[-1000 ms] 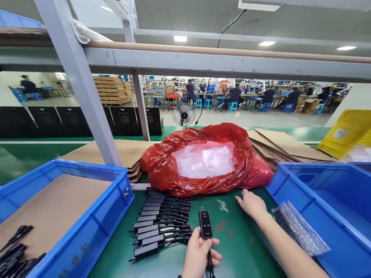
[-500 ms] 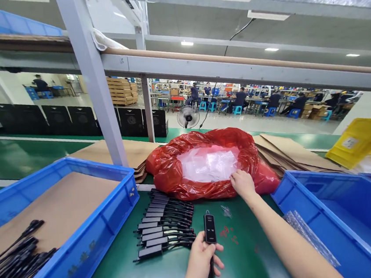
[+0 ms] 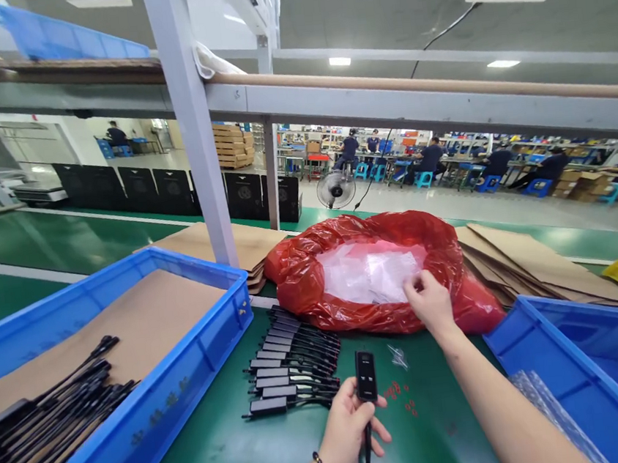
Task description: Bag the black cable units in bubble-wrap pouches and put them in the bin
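Observation:
My left hand (image 3: 347, 428) is closed around a small black controller with a cable (image 3: 364, 375), held upright above the green table. My right hand (image 3: 429, 300) reaches over the rim of a red plastic bag (image 3: 303, 276) and its fingers pinch at the clear plastic sleeves (image 3: 371, 273) inside. A row of black controllers with cables (image 3: 291, 351) lies on the table just left of my left hand.
A blue bin (image 3: 191, 369) at left holds more black cables on brown cardboard. Another blue bin (image 3: 568, 381) with bubble wrap stands at right. Small red bits (image 3: 397, 391) lie on the table. Cardboard sheets, a grey post and distant seated workers are behind.
My right hand has moved from the table up and into the red bag's opening. The left hand keeps the controller. The view has shifted left.

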The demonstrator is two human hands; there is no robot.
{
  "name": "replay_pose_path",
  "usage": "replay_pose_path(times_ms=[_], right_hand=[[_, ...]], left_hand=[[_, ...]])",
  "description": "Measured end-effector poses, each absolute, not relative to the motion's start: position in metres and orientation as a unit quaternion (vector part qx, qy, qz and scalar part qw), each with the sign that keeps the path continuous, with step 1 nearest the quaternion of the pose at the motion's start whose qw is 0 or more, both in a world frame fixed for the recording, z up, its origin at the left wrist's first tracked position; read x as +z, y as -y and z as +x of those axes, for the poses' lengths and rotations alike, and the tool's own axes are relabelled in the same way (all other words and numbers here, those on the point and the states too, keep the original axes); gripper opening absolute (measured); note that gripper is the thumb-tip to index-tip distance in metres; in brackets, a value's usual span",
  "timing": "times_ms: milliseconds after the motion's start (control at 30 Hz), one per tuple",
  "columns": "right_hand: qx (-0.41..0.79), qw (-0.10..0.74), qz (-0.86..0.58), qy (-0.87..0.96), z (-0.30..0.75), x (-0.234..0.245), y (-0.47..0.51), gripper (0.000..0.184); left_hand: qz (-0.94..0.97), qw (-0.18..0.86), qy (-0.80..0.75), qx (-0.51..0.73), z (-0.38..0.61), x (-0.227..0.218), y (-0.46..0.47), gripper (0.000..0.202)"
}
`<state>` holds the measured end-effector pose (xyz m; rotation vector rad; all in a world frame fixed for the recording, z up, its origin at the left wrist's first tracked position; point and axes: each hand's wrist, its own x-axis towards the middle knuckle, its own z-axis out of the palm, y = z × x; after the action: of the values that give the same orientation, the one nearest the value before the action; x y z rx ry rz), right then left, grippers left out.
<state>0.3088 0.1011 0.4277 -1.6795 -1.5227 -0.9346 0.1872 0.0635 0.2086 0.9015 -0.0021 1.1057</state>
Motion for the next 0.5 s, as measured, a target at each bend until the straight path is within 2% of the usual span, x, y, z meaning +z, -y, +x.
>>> replay_pose_path(times_ms=[67, 133, 367, 433, 500], right_hand=[[-0.249, 0.506, -0.557, 0.610, 0.309, 0.424, -0.077, 0.027], [-0.109, 0.597, -0.502, 0.616, 0.312, 0.416, -0.059, 0.034], [0.216, 0.624, -0.500, 0.560, 0.307, 0.372, -0.037, 0.051], [0.268, 0.643, -0.477, 0.536, 0.303, 0.359, -0.034, 0.053], [0.289, 0.619, -0.473, 0.556, 0.303, 0.343, -0.031, 0.055]], left_hand=[[0.419, 0.744, 0.022, 0.520, 0.186, 0.209, -0.062, 0.050], [0.427, 0.736, 0.043, 0.524, 0.185, 0.208, -0.061, 0.052], [0.438, 0.728, 0.072, 0.522, 0.181, 0.206, -0.062, 0.057], [0.445, 0.720, 0.048, 0.530, 0.181, 0.207, -0.064, 0.054], [0.441, 0.713, 0.016, 0.545, 0.181, 0.208, -0.064, 0.052]])
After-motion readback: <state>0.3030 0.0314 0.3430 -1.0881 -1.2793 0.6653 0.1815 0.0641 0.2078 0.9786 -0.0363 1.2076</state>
